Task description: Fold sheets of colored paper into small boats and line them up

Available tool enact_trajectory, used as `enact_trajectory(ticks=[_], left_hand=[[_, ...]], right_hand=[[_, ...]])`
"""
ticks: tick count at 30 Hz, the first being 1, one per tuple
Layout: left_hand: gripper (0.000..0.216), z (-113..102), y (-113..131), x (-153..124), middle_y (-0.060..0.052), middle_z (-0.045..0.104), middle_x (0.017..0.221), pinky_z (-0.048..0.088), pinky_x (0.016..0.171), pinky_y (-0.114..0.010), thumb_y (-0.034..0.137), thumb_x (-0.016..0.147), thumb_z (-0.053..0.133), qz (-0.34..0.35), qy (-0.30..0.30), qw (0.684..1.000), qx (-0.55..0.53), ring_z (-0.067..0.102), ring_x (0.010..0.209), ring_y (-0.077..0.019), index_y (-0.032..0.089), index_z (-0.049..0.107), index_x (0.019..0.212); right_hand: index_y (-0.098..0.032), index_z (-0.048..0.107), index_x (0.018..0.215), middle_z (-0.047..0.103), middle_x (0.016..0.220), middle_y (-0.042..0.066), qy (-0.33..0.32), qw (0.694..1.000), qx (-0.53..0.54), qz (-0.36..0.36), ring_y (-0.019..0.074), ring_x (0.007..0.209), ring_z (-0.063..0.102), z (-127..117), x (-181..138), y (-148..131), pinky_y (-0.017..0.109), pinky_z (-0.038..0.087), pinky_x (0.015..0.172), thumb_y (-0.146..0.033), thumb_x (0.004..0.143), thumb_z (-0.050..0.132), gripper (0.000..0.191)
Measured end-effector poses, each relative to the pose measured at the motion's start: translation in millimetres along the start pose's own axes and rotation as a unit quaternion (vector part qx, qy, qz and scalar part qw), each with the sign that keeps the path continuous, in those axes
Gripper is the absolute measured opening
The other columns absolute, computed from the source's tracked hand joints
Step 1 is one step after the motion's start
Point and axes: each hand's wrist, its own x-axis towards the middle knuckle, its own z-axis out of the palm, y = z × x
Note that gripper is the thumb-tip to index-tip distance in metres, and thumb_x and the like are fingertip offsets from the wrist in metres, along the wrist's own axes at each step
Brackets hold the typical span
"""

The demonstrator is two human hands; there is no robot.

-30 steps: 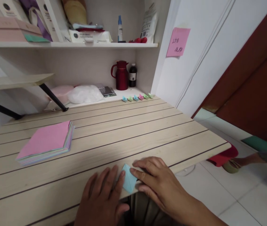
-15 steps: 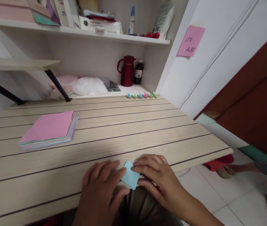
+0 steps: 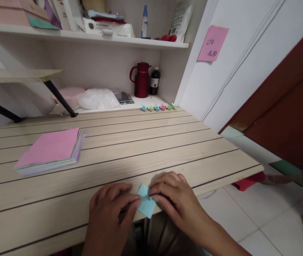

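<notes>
Paper stack (image 3: 48, 149): pink sheet on top, at ten o'clock from the blue folded paper (image 3: 145, 207).
Left hand (image 3: 111, 208): nine o'clock, thumb and forefinger pinching the paper's left edge.
Blue folded paper: at the wooden tabletop's (image 3: 146, 153) near edge, six o'clock in view.
Origami figures (image 3: 157, 107): six in a row, twelve o'clock, far edge.
Right hand (image 3: 176, 199): three o'clock, thumb and forefinger pinching the right corner.

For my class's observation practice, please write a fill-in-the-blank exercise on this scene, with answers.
1. The paper piece between the left hand and right hand is light ____.
2. The top sheet of the paper stack is ____.
3. The row of small folded papers numbers ____.
Answers: blue; pink; six.
</notes>
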Motion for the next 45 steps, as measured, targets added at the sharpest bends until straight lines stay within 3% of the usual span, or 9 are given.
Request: enact_trajectory(ticks=[10, 17, 22, 26, 33, 37, 40, 42, 45], left_hand=[[0.021, 15, 16, -1, 0.000, 0.071, 0.093, 0.031, 0.102, -0.050, 0.030, 0.091, 0.054, 0.004, 0.088, 0.995, 0.041, 0.061, 0.093, -0.0206, 0.026, 0.065, 0.073], [0.015, 18, 14, -5, -0.002, 0.071, 0.101, 0.029, 0.104, -0.053, 0.029, 0.089, 0.056, 0.011, 0.105, 0.994, 0.040, 0.060, 0.099, -0.0228, 0.026, 0.062, 0.076], [0.007, 18, 10, -6, -0.002, 0.070, 0.109, 0.034, 0.098, -0.047, 0.028, 0.086, 0.059, 0.055, 0.111, 0.987, 0.103, 0.061, 0.099, -0.0225, 0.026, 0.061, 0.079], [0.006, 20, 14, -5, -0.007, 0.066, 0.118, 0.038, 0.095, -0.046, 0.023, 0.085, 0.056, 0.045, 0.102, 0.985, 0.135, 0.060, 0.102, -0.0242, 0.025, 0.061, 0.082], [0.006, 24, 12, -9, -0.008, 0.068, 0.115, 0.033, 0.103, -0.049, 0.019, 0.084, 0.053, 0.037, 0.115, 0.983, 0.137, 0.061, 0.105, -0.0241, 0.024, 0.057, 0.083], [0.026, 23, 8, -20, -0.012, 0.066, 0.126, 0.027, 0.110, -0.050, 0.011, 0.084, 0.051, 0.087, 0.148, 0.972, 0.158, 0.059, 0.118, -0.0248, 0.020, 0.060, 0.107], [0.050, 26, 10, -31, -0.004, 0.065, 0.130, 0.012, 0.117, -0.060, 0.009, 0.084, 0.051, 0.119, 0.141, 0.965, 0.184, 0.055, 0.125, -0.0270, 0.026, 0.053, 0.131], [0.052, 30, 12, -38, 0.000, 0.066, 0.130, 0.003, 0.118, -0.063, 0.009, 0.086, 0.050, 0.136, 0.111, 0.965, 0.194, 0.058, 0.121, -0.0264, 0.030, 0.052, 0.134], [0.053, 35, 13, -44, 0.000, 0.064, 0.131, 0.002, 0.118, -0.062, 0.007, 0.087, 0.047, 0.120, 0.092, 0.967, 0.205, 0.061, 0.118, -0.0256, 0.031, 0.053, 0.134]], right_hand=[[-0.022, 0.058, 0.089, 0.060, 0.096, 0.005, 0.036, 0.998, -0.054, 0.028, 0.0226, 0.087, 0.051, 14, 6, -4, 0.038, 0.040, 0.079, -0.022, 0.094, 0.054, 0.006], [-0.022, 0.057, 0.089, 0.058, 0.094, 0.004, 0.035, 0.997, -0.067, 0.035, 0.0229, 0.087, 0.050, 18, 9, -2, 0.038, 0.038, 0.079, -0.019, 0.094, 0.053, 0.007], [-0.022, 0.056, 0.083, 0.056, 0.088, 0.004, 0.046, 0.989, -0.132, 0.036, 0.0222, 0.079, 0.050, 24, 15, -1, 0.037, 0.037, 0.073, -0.027, 0.095, 0.053, 0.013], [-0.022, 0.056, 0.081, 0.056, 0.084, 0.003, 0.053, 0.985, -0.159, 0.037, 0.0211, 0.073, 0.050, 25, 17, -1, 0.034, 0.036, 0.066, -0.031, 0.092, 0.057, 0.014], [-0.022, 0.055, 0.076, 0.056, 0.080, 0.002, 0.058, 0.979, -0.194, 0.037, 0.0196, 0.068, 0.050, 27, 19, 1, 0.032, 0.035, 0.064, -0.031, 0.089, 0.062, 0.016], [-0.023, 0.055, 0.076, 0.058, 0.080, 0.002, 0.034, 0.978, -0.198, 0.053, 0.0199, 0.069, 0.052, 26, 22, -2, 0.032, 0.035, 0.063, -0.029, 0.086, 0.065, 0.015], [-0.023, 0.057, 0.076, 0.059, 0.081, 0.002, 0.021, 0.980, -0.189, 0.054, 0.0201, 0.070, 0.053, 26, 25, -4, 0.032, 0.038, 0.064, -0.028, 0.085, 0.066, 0.014], [-0.022, 0.058, 0.078, 0.061, 0.083, 0.003, 0.022, 0.981, -0.189, 0.049, 0.0205, 0.072, 0.055, 23, 24, 0, 0.033, 0.040, 0.066, -0.029, 0.086, 0.065, 0.012], [-0.023, 0.063, 0.093, 0.065, 0.098, 0.006, 0.065, 0.970, -0.228, 0.049, 0.0251, 0.088, 0.059, 12, 16, 15, 0.040, 0.044, 0.076, -0.025, 0.088, 0.060, 0.006]])
